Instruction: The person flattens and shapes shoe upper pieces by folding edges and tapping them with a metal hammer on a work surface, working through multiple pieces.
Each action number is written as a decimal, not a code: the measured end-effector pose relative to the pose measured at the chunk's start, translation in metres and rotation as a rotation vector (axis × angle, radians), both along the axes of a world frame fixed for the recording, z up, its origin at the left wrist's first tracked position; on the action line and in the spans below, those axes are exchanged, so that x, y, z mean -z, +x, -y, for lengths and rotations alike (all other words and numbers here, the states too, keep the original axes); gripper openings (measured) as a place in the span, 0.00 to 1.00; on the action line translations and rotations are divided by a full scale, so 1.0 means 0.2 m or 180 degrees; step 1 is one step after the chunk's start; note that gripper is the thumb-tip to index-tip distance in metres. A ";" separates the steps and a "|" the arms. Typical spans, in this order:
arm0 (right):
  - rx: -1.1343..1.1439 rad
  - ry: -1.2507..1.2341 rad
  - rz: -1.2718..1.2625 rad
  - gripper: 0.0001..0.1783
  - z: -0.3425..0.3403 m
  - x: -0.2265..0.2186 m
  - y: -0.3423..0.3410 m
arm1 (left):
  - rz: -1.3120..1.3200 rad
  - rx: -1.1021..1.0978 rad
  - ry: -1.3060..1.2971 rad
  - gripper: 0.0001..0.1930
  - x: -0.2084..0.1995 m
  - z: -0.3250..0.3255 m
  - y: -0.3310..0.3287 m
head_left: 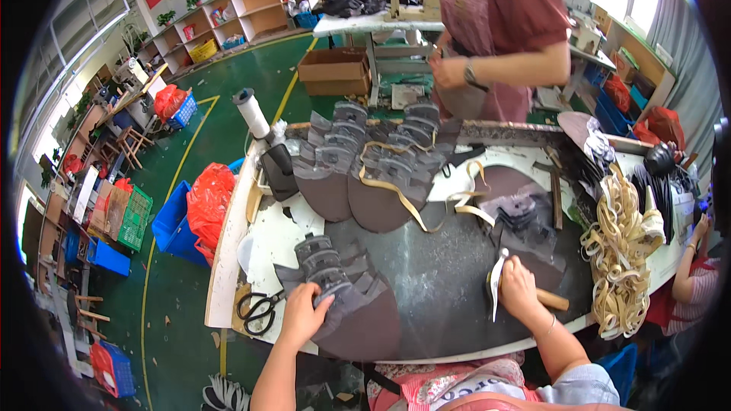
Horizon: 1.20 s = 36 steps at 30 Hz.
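As two hands [519, 289] work, one tool [553, 299], one pair of scissors [269, 301]

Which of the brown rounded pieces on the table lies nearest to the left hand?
The front-left piece, near the scissors; the left hand touches its grey layers. The others lie farther back or right.

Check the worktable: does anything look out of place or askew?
Yes: a loose tan strip trails across the far brown pieces. It seems stray because similar pale strips lie heaped together at the right.
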State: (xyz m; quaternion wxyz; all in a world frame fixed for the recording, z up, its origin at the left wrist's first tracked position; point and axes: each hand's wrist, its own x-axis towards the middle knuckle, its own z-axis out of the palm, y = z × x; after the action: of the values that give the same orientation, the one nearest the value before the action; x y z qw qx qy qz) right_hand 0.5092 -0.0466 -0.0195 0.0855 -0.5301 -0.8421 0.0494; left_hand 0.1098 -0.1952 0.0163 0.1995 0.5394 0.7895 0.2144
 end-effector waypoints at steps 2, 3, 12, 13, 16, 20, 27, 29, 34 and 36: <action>0.0134 -0.0167 -0.0030 0.15 -0.02 -0.02 0.01 | 0.0407 0.0005 0.0244 0.19 0.04 -0.02 -0.02; 0.0099 -0.0233 -0.0136 0.14 -0.02 -0.06 0.00 | 0.0547 0.0044 0.0454 0.20 0.09 -0.03 -0.04; -0.1408 -0.1482 -0.1892 0.15 0.08 -0.36 -0.33 | 0.0835 0.0292 0.0469 0.20 0.08 -0.03 -0.04; -0.1562 -0.1510 -0.2023 0.15 0.08 -0.37 -0.42 | 0.1194 0.0326 0.0483 0.20 0.10 -0.02 -0.04; -0.1687 -0.2702 -0.2372 0.19 0.04 -0.33 -0.68 | 0.0749 0.0849 0.0514 0.17 0.02 0.02 0.00; -0.2466 -0.1730 -0.2241 0.18 0.01 -0.38 -0.89 | 0.1001 0.0630 0.0386 0.14 -0.10 -0.04 0.13; -0.2309 -0.2004 -0.1319 0.13 0.04 -0.53 -0.59 | 0.2660 0.0470 0.0185 0.09 -0.08 -0.04 0.50; -0.2072 -0.2134 -0.0964 0.11 -0.03 -0.50 -0.45 | 0.3535 0.0399 -0.0349 0.10 0.11 -0.09 0.64; -0.1560 -0.1024 -0.0663 0.15 -0.16 -0.38 -0.22 | 0.1080 0.1553 0.0344 0.12 0.22 -0.17 0.86; -0.1194 0.0075 -0.1343 0.15 -0.36 -0.42 -0.26 | 0.0160 0.1688 0.0186 0.13 0.15 -0.25 0.89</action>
State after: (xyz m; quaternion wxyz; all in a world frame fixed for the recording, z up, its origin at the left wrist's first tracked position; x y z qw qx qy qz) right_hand 0.4581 0.0253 0.0652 0.2544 -0.3420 -0.8897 0.1638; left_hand 0.2873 -0.1447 -0.0137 0.2527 0.7274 0.6088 0.1907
